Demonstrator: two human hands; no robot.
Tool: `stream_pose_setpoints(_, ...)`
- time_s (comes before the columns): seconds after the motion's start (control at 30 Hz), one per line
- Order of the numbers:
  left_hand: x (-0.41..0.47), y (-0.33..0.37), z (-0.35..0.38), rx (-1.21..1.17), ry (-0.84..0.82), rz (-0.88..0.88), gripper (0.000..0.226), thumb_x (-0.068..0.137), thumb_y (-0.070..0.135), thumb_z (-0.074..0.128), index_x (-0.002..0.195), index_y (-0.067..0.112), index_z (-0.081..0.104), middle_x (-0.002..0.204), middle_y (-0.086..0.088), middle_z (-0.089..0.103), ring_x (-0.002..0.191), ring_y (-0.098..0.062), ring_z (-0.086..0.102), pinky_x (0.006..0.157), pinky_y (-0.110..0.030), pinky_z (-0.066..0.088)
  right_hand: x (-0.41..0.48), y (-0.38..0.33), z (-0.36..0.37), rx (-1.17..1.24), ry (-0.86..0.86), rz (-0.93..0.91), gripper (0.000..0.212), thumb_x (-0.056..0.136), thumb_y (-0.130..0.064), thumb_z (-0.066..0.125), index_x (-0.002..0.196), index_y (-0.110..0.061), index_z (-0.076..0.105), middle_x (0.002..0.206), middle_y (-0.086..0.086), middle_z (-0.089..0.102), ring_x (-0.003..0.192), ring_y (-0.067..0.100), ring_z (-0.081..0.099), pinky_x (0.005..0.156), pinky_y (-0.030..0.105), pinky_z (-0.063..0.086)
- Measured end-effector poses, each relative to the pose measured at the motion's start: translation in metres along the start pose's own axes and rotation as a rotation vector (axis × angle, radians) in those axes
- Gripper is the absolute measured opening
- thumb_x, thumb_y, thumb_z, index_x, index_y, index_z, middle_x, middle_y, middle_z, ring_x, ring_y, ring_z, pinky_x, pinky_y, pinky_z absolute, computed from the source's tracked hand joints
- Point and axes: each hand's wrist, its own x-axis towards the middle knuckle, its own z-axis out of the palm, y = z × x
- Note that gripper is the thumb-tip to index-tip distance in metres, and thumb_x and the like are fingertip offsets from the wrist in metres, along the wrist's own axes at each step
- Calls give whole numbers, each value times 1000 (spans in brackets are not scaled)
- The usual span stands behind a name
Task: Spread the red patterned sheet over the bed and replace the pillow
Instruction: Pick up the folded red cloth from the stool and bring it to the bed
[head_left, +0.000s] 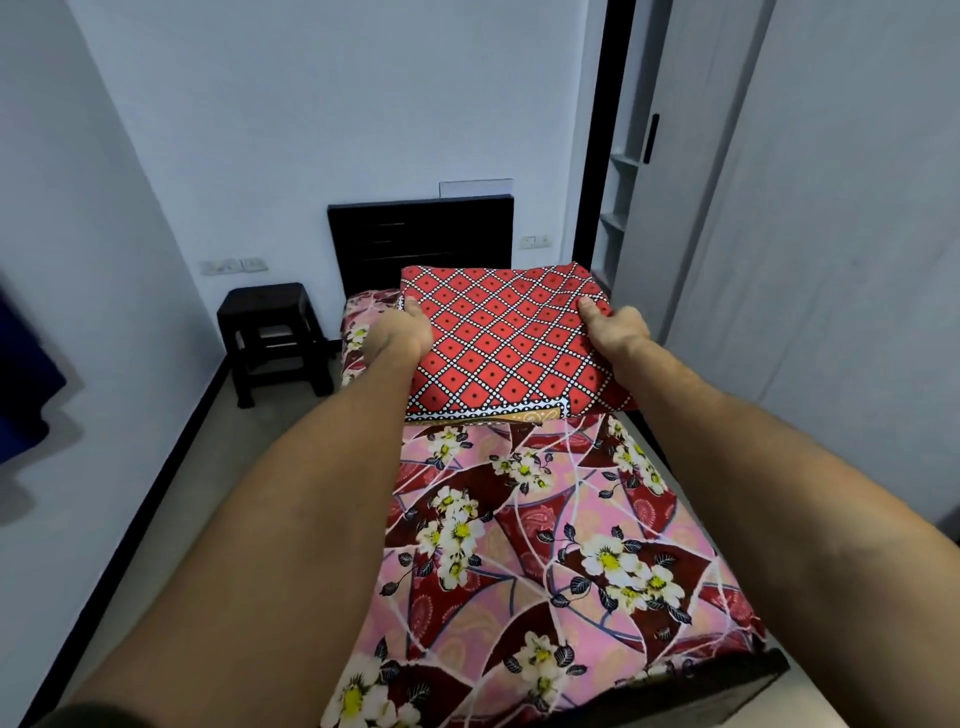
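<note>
Two bare forearms fill the foreground, the left forearm (270, 545) and the right forearm (779, 467) both stretching away from the camera toward the head of the bed. Between and beneath them lies the red patterned sheet (545, 545), maroon and pink with white-and-yellow flowers. It is spread flat over the mattress with its long axis running from the foot, nearest the camera, up to the black headboard (421, 239). It hangs over the left side, and at the near right corner the dark bed frame (727, 686) shows below its edge.

At the head end, the pillow (511, 343), red with a diamond grid of white dots, lies crosswise to the sheet, its long axis across the bed. Its near edge, with a white and orange border, faces the camera and meets the sheet. The pillow sits shifted to the right: a strip of sheet shows to its left, and its near right corner reaches past the bed's edge. Whether it rests fully on the bed I cannot tell.

The left hand (402, 332) grips the pillow's left edge with the thumb on top and the fingers hidden beneath. The right hand (618, 325) grips the right edge the same way.

A black stool (272, 338) stands on the floor left of the headboard, against the wall. A pale wardrobe door (831, 260) rises on the right, near the bed.
</note>
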Motion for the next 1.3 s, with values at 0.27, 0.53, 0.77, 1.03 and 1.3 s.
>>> stream_pose_setpoints(0.27,13,-17,18,-14,-21,-100,68,105,51,21,137,0,50,137,-22,55,122,-38,54,101,-43,43,14,17,21,-16,-51,20,68,90,-66,57,122,-6,62,119,14,69,105,37,67,99,51,53)
stream_pose_setpoints(0.53,16,-15,53,30,-29,-139,67,105,52,21,130,0,57,132,-20,59,120,-38,56,99,-41,43,35,38,15,-18,-117,58,63,87,-70,56,116,-14,62,112,12,70,99,37,69,96,52,54)
stream_pose_setpoints(0.77,15,-16,88,58,-29,-189,68,105,50,21,133,-1,55,137,-21,55,125,-39,52,103,-42,40,85,77,16,-43,-174,65,84,69,-80,55,118,-15,67,109,9,73,97,36,70,96,51,55)
stream_pose_setpoints(1.03,6,-24,121,51,-2,-248,65,106,49,22,131,0,56,135,-21,57,123,-38,53,101,-41,41,95,105,22,-78,-180,56,99,66,-84,51,135,-14,52,118,10,69,105,36,67,100,48,52)
stream_pose_setpoints(1.3,14,-45,148,30,25,-278,58,104,51,28,137,7,44,130,-19,59,118,-39,57,92,-42,45,96,128,38,-109,-212,68,66,86,-72,52,109,-11,64,109,7,70,98,31,67,97,44,53)
